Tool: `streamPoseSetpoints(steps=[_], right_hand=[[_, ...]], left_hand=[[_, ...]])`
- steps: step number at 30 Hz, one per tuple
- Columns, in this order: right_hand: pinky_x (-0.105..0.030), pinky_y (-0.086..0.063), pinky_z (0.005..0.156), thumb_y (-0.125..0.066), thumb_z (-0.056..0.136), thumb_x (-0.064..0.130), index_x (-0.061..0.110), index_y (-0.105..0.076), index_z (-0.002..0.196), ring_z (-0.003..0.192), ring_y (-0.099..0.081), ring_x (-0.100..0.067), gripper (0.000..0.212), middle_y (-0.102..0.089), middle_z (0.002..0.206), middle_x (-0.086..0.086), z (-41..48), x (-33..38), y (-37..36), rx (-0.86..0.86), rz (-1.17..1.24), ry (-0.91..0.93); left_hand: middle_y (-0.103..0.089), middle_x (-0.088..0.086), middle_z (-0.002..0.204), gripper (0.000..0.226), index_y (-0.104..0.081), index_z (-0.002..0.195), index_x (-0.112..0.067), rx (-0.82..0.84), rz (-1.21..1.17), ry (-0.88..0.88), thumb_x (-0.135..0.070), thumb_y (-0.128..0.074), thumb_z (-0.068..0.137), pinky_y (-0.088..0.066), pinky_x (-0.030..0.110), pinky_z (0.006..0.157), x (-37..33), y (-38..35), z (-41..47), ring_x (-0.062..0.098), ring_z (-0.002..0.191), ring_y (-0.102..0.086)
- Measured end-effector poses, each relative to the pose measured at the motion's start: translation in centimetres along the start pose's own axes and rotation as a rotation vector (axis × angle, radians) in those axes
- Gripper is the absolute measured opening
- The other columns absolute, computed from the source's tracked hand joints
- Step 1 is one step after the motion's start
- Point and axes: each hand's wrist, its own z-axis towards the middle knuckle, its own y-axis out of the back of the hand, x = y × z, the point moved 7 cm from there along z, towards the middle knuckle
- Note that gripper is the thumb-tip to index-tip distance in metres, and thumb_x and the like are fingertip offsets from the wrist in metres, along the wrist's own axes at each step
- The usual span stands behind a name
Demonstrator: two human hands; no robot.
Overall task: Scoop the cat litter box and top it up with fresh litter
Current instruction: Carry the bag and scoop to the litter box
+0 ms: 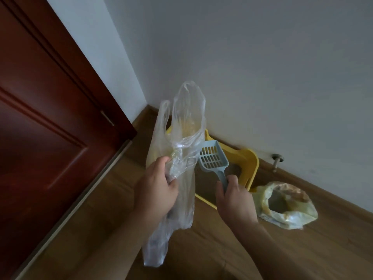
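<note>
A yellow litter box [247, 164] sits on the wood floor against the white wall, with grey litter [205, 184] inside; much of it is hidden behind my hands. My left hand [155, 188] grips a clear plastic bag [181, 138] at its middle, holding it upright in front of the box's left part. My right hand [234, 197] holds the handle of a light blue slotted litter scoop [213, 158], whose empty head points up and sits beside the bag, above the box.
An open yellowish plastic bag of grey litter [284, 203] lies on the floor right of the box. A dark red wooden door [50, 118] fills the left side. A metal door stopper [276, 160] sticks up by the wall's wooden skirting.
</note>
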Motion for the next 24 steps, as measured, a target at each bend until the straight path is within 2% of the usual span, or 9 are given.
streamPoseSetpoints(steps=[5, 7, 9, 12, 14, 16, 20, 24], right_hand=[[-0.022, -0.039, 0.041, -0.04, 0.101, 0.037, 0.019, -0.045, 0.104, 0.055, -0.056, -0.007, 0.019, -0.055, 0.069, 0.01, 5.1, -6.5, -10.0, -0.073, -0.037, -0.048], [-0.027, -0.046, 0.044, -0.039, 0.101, 0.037, 0.019, -0.044, 0.104, 0.059, -0.06, -0.012, 0.019, -0.059, 0.072, 0.006, 6.7, -8.5, -12.4, -0.091, -0.049, -0.059], [-0.032, -0.053, 0.049, -0.038, 0.102, 0.038, 0.019, -0.043, 0.105, 0.063, -0.063, -0.015, 0.02, -0.061, 0.077, 0.004, 8.0, -10.2, -14.0, -0.107, -0.062, -0.074], [-0.029, -0.051, 0.05, -0.037, 0.102, 0.037, 0.016, -0.044, 0.114, 0.067, -0.063, -0.015, 0.026, -0.061, 0.081, 0.003, 9.7, -12.2, -15.6, -0.101, -0.082, -0.134], [-0.032, -0.055, 0.055, -0.036, 0.102, 0.037, 0.014, -0.043, 0.119, 0.071, -0.064, -0.017, 0.03, -0.063, 0.086, 0.0, 10.5, -13.0, -16.2, -0.085, -0.084, -0.173], [-0.036, -0.058, 0.062, -0.037, 0.102, 0.037, 0.013, -0.042, 0.121, 0.079, -0.067, -0.02, 0.031, -0.066, 0.094, -0.004, 11.2, -13.4, -16.8, -0.063, -0.07, -0.208], [-0.041, -0.059, 0.072, -0.038, 0.102, 0.038, 0.014, -0.041, 0.124, 0.088, -0.067, -0.023, 0.032, -0.066, 0.1, -0.006, 12.2, -14.1, -18.0, -0.03, -0.049, -0.254], [-0.04, -0.06, 0.073, -0.04, 0.102, 0.039, 0.015, -0.039, 0.125, 0.092, -0.068, -0.023, 0.033, -0.066, 0.106, -0.008, 12.9, -14.6, -18.6, -0.008, 0.009, -0.245]], left_hand=[[-0.061, -0.009, 0.121, 0.058, -0.047, 0.137, -0.027, 0.003, -0.001, -0.13, -0.023, -0.072, 0.084, -0.056, 0.033, 0.083, 5.2, -10.2, 3.5, 0.01, 0.099, -0.062], [-0.062, -0.008, 0.121, 0.058, -0.048, 0.136, -0.025, 0.021, 0.004, -0.198, -0.022, -0.073, 0.083, -0.056, 0.034, 0.084, 6.4, -13.6, 4.8, 0.013, 0.102, -0.062], [-0.063, -0.007, 0.113, 0.058, -0.05, 0.134, -0.023, 0.025, 0.013, -0.252, -0.021, -0.074, 0.081, -0.055, 0.033, 0.08, 7.1, -16.0, 5.9, 0.014, 0.095, -0.062], [-0.061, -0.011, 0.099, 0.057, -0.052, 0.132, -0.023, 0.015, 0.02, -0.281, -0.021, -0.076, 0.081, -0.054, 0.032, 0.072, 7.1, -17.9, 6.9, 0.011, 0.08, -0.059], [-0.056, -0.016, 0.092, 0.056, -0.052, 0.131, -0.025, 0.018, 0.011, -0.277, -0.022, -0.076, 0.081, -0.054, 0.032, 0.071, 6.8, -18.7, 7.3, 0.008, 0.077, -0.057], [-0.053, -0.018, 0.091, 0.054, -0.052, 0.129, -0.027, 0.021, -0.001, -0.27, -0.023, -0.076, 0.081, -0.052, 0.026, 0.069, 6.7, -19.2, 7.6, 0.002, 0.076, -0.054], [-0.051, -0.018, 0.091, 0.051, -0.055, 0.127, -0.024, 0.028, -0.019, -0.27, -0.021, -0.076, 0.081, -0.036, 0.013, 0.061, 7.0, -20.5, 8.6, -0.001, 0.072, -0.048], [-0.056, -0.014, 0.094, 0.047, -0.057, 0.123, -0.023, 0.049, -0.032, -0.274, -0.019, -0.076, 0.08, -0.036, 0.012, 0.058, 7.4, -22.1, 9.4, 0.002, 0.072, -0.052]])
